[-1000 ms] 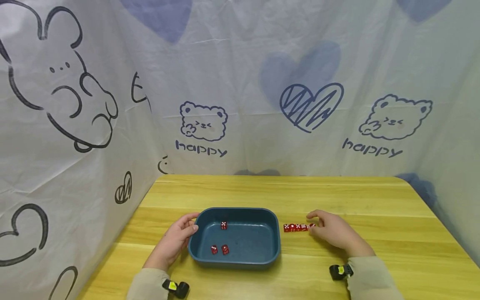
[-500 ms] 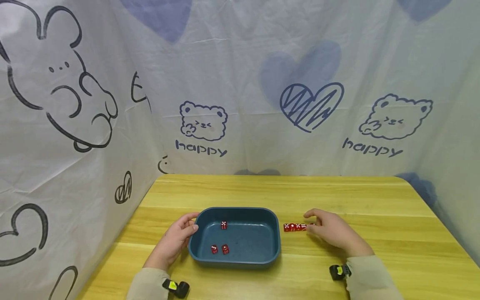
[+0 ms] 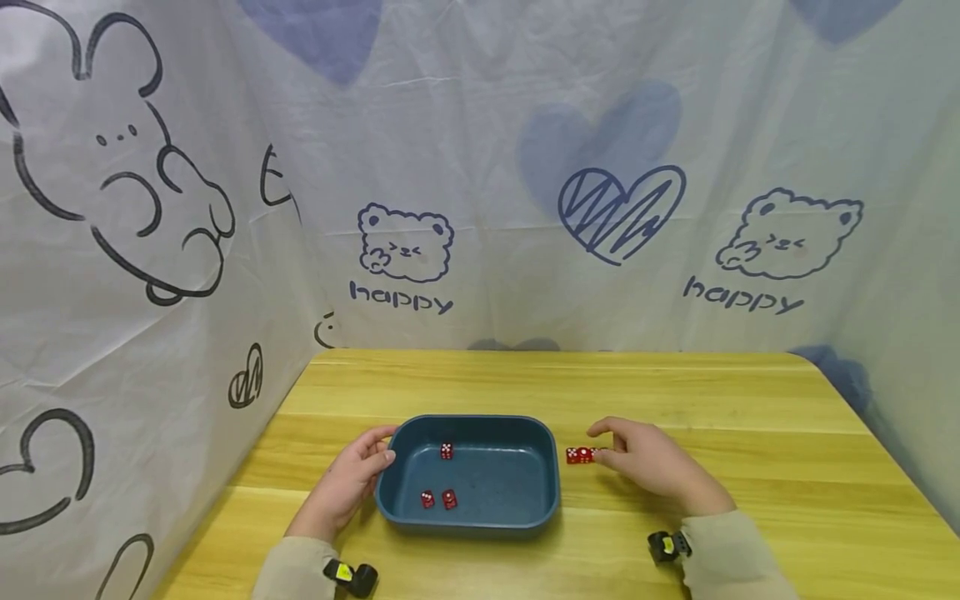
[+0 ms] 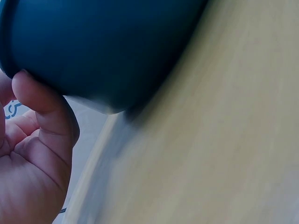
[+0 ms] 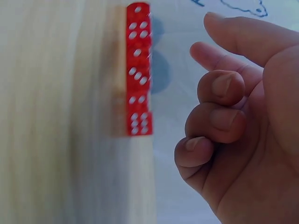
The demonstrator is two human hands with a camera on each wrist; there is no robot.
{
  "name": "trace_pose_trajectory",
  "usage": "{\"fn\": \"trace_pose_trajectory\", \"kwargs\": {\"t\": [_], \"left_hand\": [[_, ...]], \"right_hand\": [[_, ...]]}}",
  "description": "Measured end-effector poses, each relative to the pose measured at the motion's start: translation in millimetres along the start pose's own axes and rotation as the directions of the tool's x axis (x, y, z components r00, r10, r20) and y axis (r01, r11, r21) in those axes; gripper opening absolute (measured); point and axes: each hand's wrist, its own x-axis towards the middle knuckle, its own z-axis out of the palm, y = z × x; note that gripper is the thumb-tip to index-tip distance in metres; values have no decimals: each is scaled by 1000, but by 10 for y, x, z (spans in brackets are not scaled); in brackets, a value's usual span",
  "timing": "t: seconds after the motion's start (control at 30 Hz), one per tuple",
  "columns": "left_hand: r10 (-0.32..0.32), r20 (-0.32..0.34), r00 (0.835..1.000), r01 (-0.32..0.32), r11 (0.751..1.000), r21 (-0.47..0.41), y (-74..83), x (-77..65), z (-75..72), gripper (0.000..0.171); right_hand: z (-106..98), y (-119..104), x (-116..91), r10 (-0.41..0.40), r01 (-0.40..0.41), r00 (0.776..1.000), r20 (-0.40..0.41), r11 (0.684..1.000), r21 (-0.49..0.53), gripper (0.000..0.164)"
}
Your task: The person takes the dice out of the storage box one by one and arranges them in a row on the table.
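Observation:
A dark blue-green rectangular tray [image 3: 506,487] stands on the table, with three red dice inside: one die [image 3: 447,451] near the far wall, two dice [image 3: 449,499] nearer the front. My left hand [image 3: 345,483] grips the tray's left end, thumb at the rim; the left wrist view shows the thumb against the tray wall [image 4: 107,51]. To the right of the tray lies a straight row of red dice [image 3: 579,456], packed end to end. My right hand [image 3: 656,467] hovers over the row's right part, thumb and forefinger extended apart, other fingers curled in, as the right wrist view shows.
The yellow wood-grain table [image 3: 480,379] carries the tray and dice. A white curtain [image 3: 495,283] with drawn bears and hearts hangs behind it and along both sides. Black wrist cameras [image 3: 663,547] sit on both sleeves.
My right hand has moved left along the row of dice, covering more of it in the head view. The left hand, tray and the dice inside have stayed put.

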Motion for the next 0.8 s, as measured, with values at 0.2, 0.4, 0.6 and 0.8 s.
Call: {"fn": "trace_pose_trajectory", "kwargs": {"t": [0.2, 0.4, 0.6, 0.8], "left_hand": [[-6, -11, 1000, 7, 1000, 7, -30, 4, -10, 48], [3, -11, 1000, -3, 1000, 10, -43, 2, -15, 47], [6, -4, 1000, -6, 1000, 5, -25, 11, -6, 47], [0, 3, 1000, 0, 1000, -1, -18, 10, -11, 48]], "right_hand": [[48, -203, 17, -45, 46, 999, 1, 999, -10, 30], [101, -491, 12, -142, 143, 989, 50, 989, -28, 29], [139, -752, 40, -224, 227, 968, 116, 974, -18, 31], [233, -960, 120, -262, 267, 955, 139, 963, -21, 30]]}}
